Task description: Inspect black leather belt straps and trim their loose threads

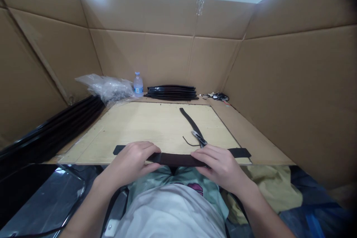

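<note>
A flat black strap (180,159) lies across the front edge of the pale board (134,122), its ends showing past both hands. My left hand (139,156) grips it left of the middle, thumb underneath and fingers on top. On the right part, my right hand (216,161) pinches the same strap in a like way. Small scissors or snips (199,138) show just beyond my right fingers; their handle end is partly hidden, so I cannot tell if the hand touches them. A second narrow black strip (191,122) runs away from the scissors, with a thin black cord (189,143) beside it.
Cardboard walls (167,15) enclose the table on three sides. Along the back stand a water bottle (138,84), clear plastic bags (111,87) and a stack of black strips (171,93). Long black strips (64,122) lie at left; a small tangle of cords (220,96) sits back right.
</note>
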Demonstrator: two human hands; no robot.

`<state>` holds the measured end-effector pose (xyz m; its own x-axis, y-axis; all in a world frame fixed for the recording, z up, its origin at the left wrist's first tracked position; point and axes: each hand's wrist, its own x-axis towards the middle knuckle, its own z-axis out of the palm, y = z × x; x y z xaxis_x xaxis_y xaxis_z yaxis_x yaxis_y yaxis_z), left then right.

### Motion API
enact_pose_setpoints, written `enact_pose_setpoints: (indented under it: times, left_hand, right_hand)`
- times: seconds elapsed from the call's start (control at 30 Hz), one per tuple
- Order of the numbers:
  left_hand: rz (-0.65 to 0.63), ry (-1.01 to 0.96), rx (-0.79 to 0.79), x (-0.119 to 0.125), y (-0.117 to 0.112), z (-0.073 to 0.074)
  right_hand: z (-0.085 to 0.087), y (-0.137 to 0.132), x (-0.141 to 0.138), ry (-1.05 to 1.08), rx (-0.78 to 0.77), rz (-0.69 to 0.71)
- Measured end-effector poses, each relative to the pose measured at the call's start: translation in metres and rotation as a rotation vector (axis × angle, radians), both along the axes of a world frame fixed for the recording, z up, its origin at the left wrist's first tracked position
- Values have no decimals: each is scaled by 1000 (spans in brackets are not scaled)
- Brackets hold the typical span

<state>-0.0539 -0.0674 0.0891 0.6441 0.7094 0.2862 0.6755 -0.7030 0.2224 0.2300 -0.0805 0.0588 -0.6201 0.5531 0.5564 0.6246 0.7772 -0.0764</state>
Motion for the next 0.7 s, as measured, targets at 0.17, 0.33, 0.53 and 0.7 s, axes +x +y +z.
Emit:
enact_pose_setpoints:
  times: [0.17,0.33,0.53,0.7]
  left_hand:
    - [33,63,-12,1,0,1]
    - [39,93,2,1,0,1]
    - [34,109,-13,0,-1,1]
    - [21,115,-6,0,0,0]
  right_hand:
    - [-1,0,1,-4,53,27]
    - [-1,-1,-1,25,54,40]
    - [0,-1,-1,87,58,53]
    - [-1,0,1,122,52,41]
